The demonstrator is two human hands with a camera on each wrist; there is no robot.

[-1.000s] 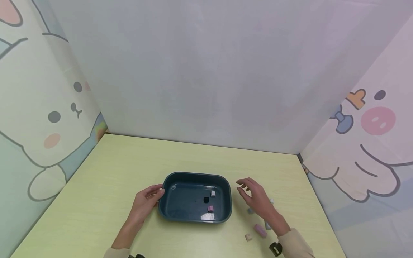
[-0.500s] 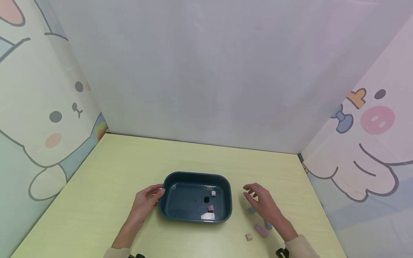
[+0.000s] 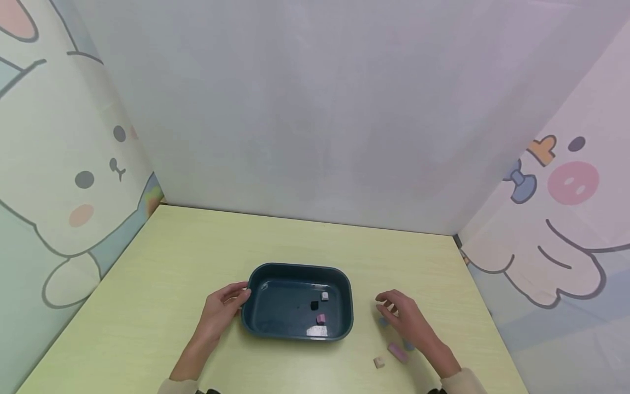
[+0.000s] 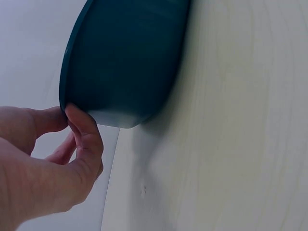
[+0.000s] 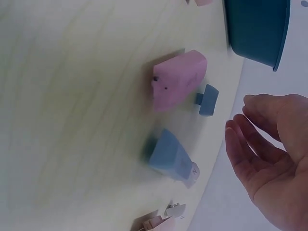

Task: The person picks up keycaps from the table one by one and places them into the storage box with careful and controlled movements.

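Observation:
A dark teal tray (image 3: 256,323) sits on the pale yellow table. It holds a grey cube (image 3: 325,296), a black cube (image 3: 314,305), a pink cube (image 3: 320,318) and a white piece (image 3: 316,330). My left hand (image 3: 240,295) pinches the tray's left rim (image 4: 72,96) between thumb and fingers (image 4: 86,137). My right hand (image 3: 385,304) hovers to the right of the tray with relaxed fingers (image 5: 243,137), holding nothing. Under and beside it lie loose pieces: a pink block (image 5: 179,79), a small blue piece (image 5: 207,99) and a larger blue piece (image 5: 171,154).
A beige piece (image 3: 378,361) and the pink block (image 3: 396,352) lie near the table's front right. Small white bits (image 5: 175,210) rest past the blue pieces. Cartoon-printed walls close in the table on the left, back and right.
My right hand has drawn back from the tray's right rim, moving right and nearer to me, down over the loose pieces. The left hand and tray have stayed put.

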